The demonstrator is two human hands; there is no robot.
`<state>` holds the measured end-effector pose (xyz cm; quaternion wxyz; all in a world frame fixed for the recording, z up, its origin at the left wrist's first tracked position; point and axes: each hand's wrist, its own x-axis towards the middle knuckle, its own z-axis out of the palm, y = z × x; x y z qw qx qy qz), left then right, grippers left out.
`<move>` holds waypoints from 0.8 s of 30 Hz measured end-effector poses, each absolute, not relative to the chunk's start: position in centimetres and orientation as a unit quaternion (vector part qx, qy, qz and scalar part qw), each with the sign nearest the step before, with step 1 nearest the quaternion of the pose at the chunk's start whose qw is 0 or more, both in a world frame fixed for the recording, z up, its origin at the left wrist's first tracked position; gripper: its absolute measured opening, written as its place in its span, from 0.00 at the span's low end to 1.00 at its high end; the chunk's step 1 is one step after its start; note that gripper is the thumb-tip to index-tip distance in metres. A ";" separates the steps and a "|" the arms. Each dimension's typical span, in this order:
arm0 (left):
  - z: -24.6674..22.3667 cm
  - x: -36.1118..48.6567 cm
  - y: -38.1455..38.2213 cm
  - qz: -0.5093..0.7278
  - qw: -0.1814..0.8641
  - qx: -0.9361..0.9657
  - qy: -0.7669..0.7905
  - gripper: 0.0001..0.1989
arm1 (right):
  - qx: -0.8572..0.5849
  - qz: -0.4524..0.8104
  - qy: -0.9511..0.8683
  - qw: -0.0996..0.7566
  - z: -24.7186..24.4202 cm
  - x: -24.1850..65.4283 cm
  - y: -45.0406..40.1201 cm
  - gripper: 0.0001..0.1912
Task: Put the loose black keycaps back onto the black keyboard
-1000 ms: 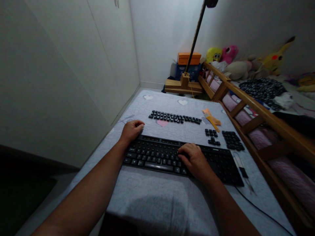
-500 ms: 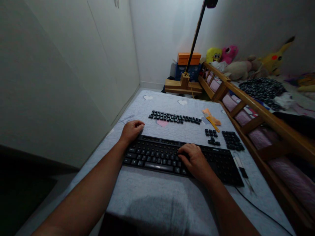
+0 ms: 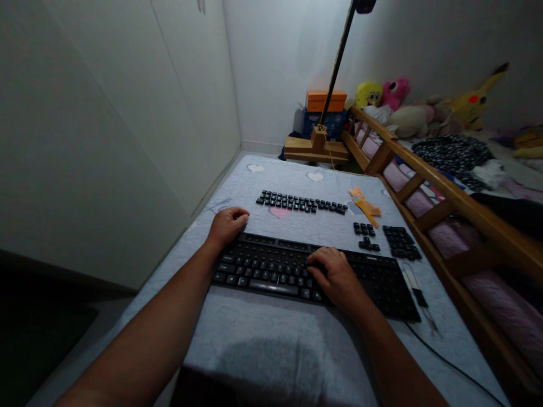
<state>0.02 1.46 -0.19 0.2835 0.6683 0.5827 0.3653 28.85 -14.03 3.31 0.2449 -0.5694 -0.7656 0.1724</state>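
Observation:
A black keyboard (image 3: 271, 287) lies across the bed sheet. Letter keys and the space bar sit on its left part, while its top row and right end show bare key posts. My left hand (image 3: 227, 226) rests at its upper left corner, fingers curled together just beyond the edge; what they hold, if anything, is hidden. Over the right side of the letter keys is my right hand (image 3: 335, 277), thumb and fingers drawn together at the keys; I cannot make out anything between them. Behind the keyboard, loose keycaps (image 3: 292, 202) stand in rows.
More keycaps form groups (image 3: 399, 242) at the right. A yellow-handled brush (image 3: 367, 211) lies on an orange cloth (image 3: 373, 207). Beside the keyboard are tweezer-like metal tools (image 3: 419, 297) and a cable (image 3: 453, 364). A wooden rail (image 3: 428, 172) borders the right, a white cabinet (image 3: 127, 113) the left.

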 end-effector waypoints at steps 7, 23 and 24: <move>0.0 0.1 1.4 0.363 0.282 0.667 0.587 0.15 | -0.571 0.175 -0.765 0.242 3.2 28.9 -14.0 0.06; 0.2 0.2 1.3 0.368 0.285 0.660 0.590 0.15 | -0.572 0.174 -0.765 0.241 3.4 28.8 -14.0 0.07; 0.1 0.2 1.3 0.367 0.286 0.659 0.591 0.15 | -0.573 0.176 -0.764 0.240 3.4 28.8 -14.0 0.06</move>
